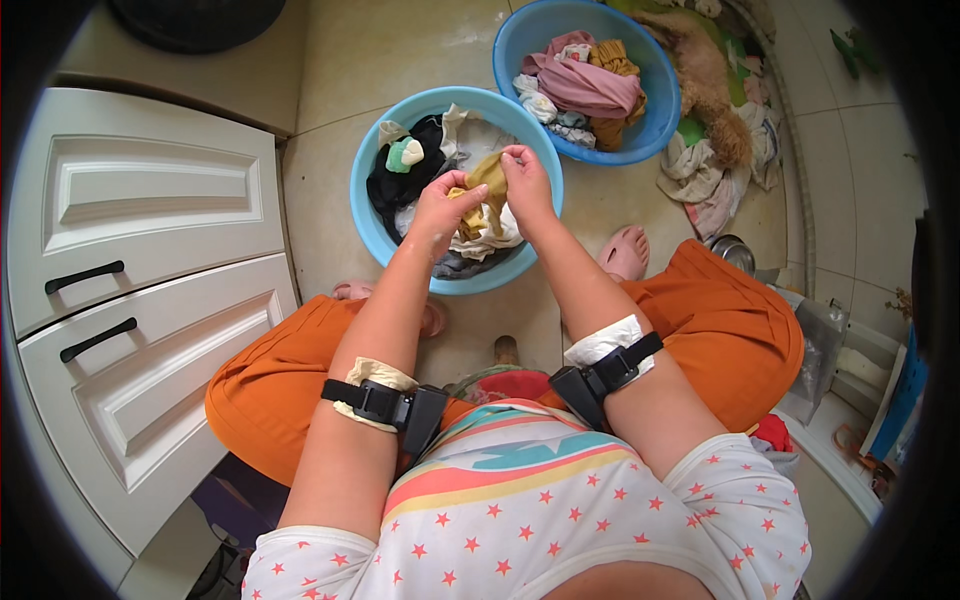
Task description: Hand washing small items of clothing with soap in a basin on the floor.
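Note:
Both my hands are over a light-blue plastic basin (362,195) on the floor. Between them they hold up a mustard-yellow cloth (489,180). My left hand (442,206) pinches its left side, and my right hand (526,184) grips its upper right edge. Beneath the cloth, white fabric (487,241) lies in the basin. Black garments (386,184) fill the basin's left side, with a green and white item (405,154) on top. Some water shows near the back of the basin.
A blue basin (660,112) of pink, mustard and white clothes touches the first one at the back right. Beyond it a curly-haired brown dog (724,127) lies by scattered cloths (694,172). White cabinet doors (157,187) stand at left, a metal bowl (733,253) at right.

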{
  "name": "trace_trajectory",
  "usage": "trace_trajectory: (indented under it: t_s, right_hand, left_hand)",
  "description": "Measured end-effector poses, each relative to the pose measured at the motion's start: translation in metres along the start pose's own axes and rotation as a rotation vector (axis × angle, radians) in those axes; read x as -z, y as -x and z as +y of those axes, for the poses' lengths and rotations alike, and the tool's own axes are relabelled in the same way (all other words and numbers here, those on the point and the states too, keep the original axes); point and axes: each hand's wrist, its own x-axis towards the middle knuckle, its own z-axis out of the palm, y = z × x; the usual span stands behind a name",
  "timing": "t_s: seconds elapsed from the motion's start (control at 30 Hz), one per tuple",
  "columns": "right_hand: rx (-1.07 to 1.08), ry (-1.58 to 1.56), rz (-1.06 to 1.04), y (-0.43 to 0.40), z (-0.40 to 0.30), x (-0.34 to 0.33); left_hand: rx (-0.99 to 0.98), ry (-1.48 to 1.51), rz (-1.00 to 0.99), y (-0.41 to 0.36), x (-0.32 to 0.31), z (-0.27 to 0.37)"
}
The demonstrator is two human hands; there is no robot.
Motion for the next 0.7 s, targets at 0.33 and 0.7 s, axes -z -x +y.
trace_trajectory:
  t_s: [0.33,0.7]
  right_hand:
    - [0.133,-0.103,0.148,-0.011,0.004,-0.001]
    - [0.221,0.221,0.078,-0.012,0.002,-0.002]
  left_hand:
    - [-0.027,0.053,0.002,0.001,-0.002,-0.008]
    - [-0.047,-0.007,-0.034,0.003,-0.006,-0.003]
